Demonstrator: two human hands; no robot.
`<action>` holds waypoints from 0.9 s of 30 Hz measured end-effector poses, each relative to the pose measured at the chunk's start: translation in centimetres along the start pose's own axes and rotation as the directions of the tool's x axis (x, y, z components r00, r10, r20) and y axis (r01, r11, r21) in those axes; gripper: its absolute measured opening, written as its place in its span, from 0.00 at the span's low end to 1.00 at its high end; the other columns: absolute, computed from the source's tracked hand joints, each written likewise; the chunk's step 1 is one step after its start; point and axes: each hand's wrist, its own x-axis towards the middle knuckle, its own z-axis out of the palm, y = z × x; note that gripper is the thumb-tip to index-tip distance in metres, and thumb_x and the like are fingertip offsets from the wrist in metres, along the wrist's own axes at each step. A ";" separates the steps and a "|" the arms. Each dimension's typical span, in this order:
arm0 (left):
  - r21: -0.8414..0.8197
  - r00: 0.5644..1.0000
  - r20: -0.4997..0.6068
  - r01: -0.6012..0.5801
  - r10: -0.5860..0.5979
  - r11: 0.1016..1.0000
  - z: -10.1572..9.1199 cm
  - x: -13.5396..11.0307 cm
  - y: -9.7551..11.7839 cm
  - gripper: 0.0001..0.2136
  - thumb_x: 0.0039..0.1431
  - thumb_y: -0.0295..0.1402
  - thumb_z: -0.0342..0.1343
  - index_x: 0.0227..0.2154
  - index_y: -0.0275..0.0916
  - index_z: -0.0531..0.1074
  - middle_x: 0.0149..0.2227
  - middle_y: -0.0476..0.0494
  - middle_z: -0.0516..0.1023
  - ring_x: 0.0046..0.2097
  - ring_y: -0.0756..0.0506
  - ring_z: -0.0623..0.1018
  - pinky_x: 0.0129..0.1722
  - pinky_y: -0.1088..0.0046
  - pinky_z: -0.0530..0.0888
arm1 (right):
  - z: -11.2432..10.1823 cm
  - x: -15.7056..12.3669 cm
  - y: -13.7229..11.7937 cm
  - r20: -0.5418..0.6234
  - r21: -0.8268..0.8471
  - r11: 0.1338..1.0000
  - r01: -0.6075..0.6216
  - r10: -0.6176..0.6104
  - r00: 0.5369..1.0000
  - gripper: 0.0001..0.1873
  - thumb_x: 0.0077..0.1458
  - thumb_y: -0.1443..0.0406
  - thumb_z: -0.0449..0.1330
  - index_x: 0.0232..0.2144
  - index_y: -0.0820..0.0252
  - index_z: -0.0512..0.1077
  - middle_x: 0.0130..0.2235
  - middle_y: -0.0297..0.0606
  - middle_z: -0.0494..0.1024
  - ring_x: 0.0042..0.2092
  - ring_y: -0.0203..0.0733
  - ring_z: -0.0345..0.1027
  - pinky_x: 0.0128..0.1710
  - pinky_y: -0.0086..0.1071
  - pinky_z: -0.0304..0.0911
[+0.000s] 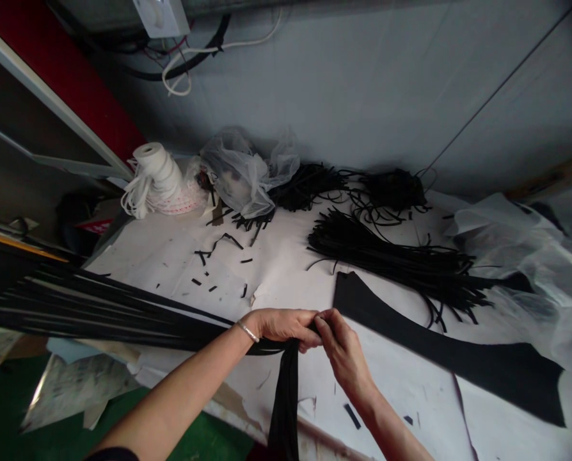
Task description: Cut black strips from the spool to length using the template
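My left hand [282,324], a thin bracelet on its wrist, is closed round a bundle of long black strips [98,307] that fans out to the left across the white table [171,256]. My right hand [342,351] pinches the same bundle right beside the left hand. Below the hands the strips' gathered ends [286,403] hang down over the table's front edge. Just right of the hands a wide black sheet of material [459,358] lies flat on the table.
A heap of thin black strips [386,256] lies behind the sheet, with more tangled ones [391,189] at the back. White tape rolls [154,176] and crumpled clear plastic bags [245,169] sit at the back left. More clear plastic [530,250] covers the right side. Short black offcuts [209,269] are scattered about.
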 end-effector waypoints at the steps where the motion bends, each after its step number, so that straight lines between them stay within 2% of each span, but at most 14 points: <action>1: 0.020 1.000 0.000 -0.005 0.005 1.000 0.1 0.0 0.1 0.15 0.53 0.35 0.59 0.42 0.39 0.65 0.26 0.56 0.63 0.28 0.54 0.64 0.32 0.74 0.63 | -0.1 -0.1 0.0 -0.011 -0.006 1.000 0.003 -0.003 1.000 0.17 0.63 0.51 0.50 0.32 0.58 0.63 0.26 0.31 0.70 0.29 0.37 0.63 0.30 0.30 0.58; 4: 0.113 0.999 -0.031 -0.006 0.010 0.994 0.9 0.2 0.7 0.13 0.54 0.34 0.59 0.42 0.38 0.65 0.27 0.55 0.64 0.29 0.53 0.65 0.32 0.73 0.64 | -0.7 -0.6 0.2 -0.037 -0.011 1.000 0.008 -0.009 0.999 0.18 0.62 0.50 0.51 0.32 0.58 0.63 0.25 0.30 0.67 0.28 0.36 0.61 0.27 0.29 0.55; 7: 0.308 0.993 -0.115 0.013 0.024 0.951 2.4 0.5 1.5 0.14 0.53 0.30 0.59 0.43 0.38 0.66 0.31 0.54 0.67 0.33 0.51 0.67 0.37 0.72 0.66 | -1.5 -1.6 0.5 -0.069 0.013 1.000 0.008 -0.007 0.998 0.19 0.61 0.49 0.51 0.31 0.59 0.63 0.25 0.31 0.67 0.27 0.35 0.59 0.24 0.28 0.52; 9: 0.476 0.983 -0.172 0.028 0.062 0.879 3.8 0.6 2.2 0.15 0.52 0.28 0.59 0.44 0.39 0.67 0.38 0.50 0.70 0.40 0.48 0.68 0.43 0.70 0.66 | -2.0 -2.4 0.7 -0.090 0.044 0.999 0.007 -0.003 0.996 0.20 0.61 0.48 0.51 0.31 0.59 0.64 0.25 0.32 0.67 0.26 0.35 0.58 0.23 0.28 0.51; 11: 0.618 0.970 -0.232 0.089 0.073 0.781 5.3 0.6 2.8 0.13 0.54 0.28 0.57 0.43 0.38 0.67 0.42 0.47 0.72 0.44 0.46 0.69 0.46 0.68 0.66 | -2.3 -3.2 1.0 -0.116 0.087 0.996 0.011 -0.001 0.993 0.21 0.60 0.47 0.51 0.31 0.59 0.64 0.24 0.31 0.66 0.25 0.34 0.57 0.22 0.27 0.51; 15: 0.744 0.939 -0.344 0.256 0.025 0.618 8.0 0.4 3.3 0.06 0.59 0.31 0.51 0.38 0.39 0.68 0.36 0.45 0.73 0.38 0.45 0.71 0.38 0.70 0.66 | -2.8 -4.7 1.6 -0.176 0.167 0.986 0.018 0.012 0.984 0.22 0.59 0.46 0.51 0.31 0.58 0.63 0.23 0.30 0.64 0.23 0.34 0.55 0.20 0.27 0.50; 18: 0.742 0.945 -0.327 0.263 -0.010 0.616 9.3 0.6 3.3 0.04 0.60 0.34 0.51 0.34 0.40 0.67 0.31 0.49 0.71 0.34 0.48 0.70 0.34 0.73 0.65 | -3.5 -5.9 2.0 -0.179 0.204 0.979 0.006 0.031 0.983 0.22 0.59 0.45 0.51 0.30 0.58 0.62 0.23 0.30 0.63 0.22 0.33 0.54 0.19 0.26 0.49; 21: 0.654 0.977 -0.172 0.210 -0.128 0.727 9.3 1.6 3.3 0.11 0.64 0.39 0.47 0.29 0.39 0.66 0.27 0.51 0.70 0.31 0.50 0.70 0.33 0.75 0.67 | -4.6 -7.7 2.6 -0.190 0.227 0.974 -0.027 0.071 0.979 0.23 0.59 0.44 0.50 0.30 0.57 0.61 0.23 0.30 0.62 0.22 0.33 0.52 0.19 0.26 0.48; 23: 0.617 0.985 -0.082 0.168 -0.149 0.769 8.4 3.0 3.1 0.15 0.66 0.40 0.42 0.31 0.38 0.68 0.29 0.49 0.72 0.33 0.50 0.72 0.37 0.75 0.69 | -5.3 -9.0 3.2 -0.209 0.234 0.970 -0.061 0.112 0.972 0.24 0.58 0.43 0.50 0.30 0.57 0.61 0.23 0.30 0.62 0.22 0.34 0.52 0.18 0.26 0.48; 24: 0.654 0.987 -0.108 0.162 -0.121 0.739 7.7 3.9 3.0 0.14 0.66 0.39 0.42 0.33 0.38 0.70 0.30 0.48 0.73 0.35 0.50 0.73 0.39 0.74 0.69 | -5.6 -9.6 3.5 -0.223 0.235 0.969 -0.077 0.131 0.966 0.24 0.58 0.42 0.50 0.29 0.57 0.62 0.23 0.30 0.62 0.22 0.34 0.53 0.19 0.26 0.49; 25: 0.720 0.982 -0.180 0.176 -0.065 0.671 7.0 5.2 2.9 0.12 0.66 0.37 0.44 0.36 0.38 0.71 0.32 0.48 0.73 0.37 0.49 0.73 0.41 0.73 0.69 | -5.8 -10.3 4.0 -0.242 0.234 0.968 -0.088 0.146 0.959 0.25 0.58 0.42 0.50 0.29 0.57 0.62 0.23 0.30 0.62 0.23 0.34 0.53 0.19 0.27 0.50; 27: 0.831 0.940 -0.330 0.245 0.088 0.499 5.5 8.3 2.7 0.08 0.62 0.31 0.48 0.39 0.38 0.71 0.37 0.46 0.74 0.40 0.47 0.73 0.46 0.70 0.69 | -5.9 -11.5 5.0 -0.275 0.224 0.969 -0.100 0.162 0.948 0.25 0.58 0.42 0.49 0.28 0.57 0.62 0.23 0.30 0.61 0.24 0.35 0.54 0.22 0.27 0.53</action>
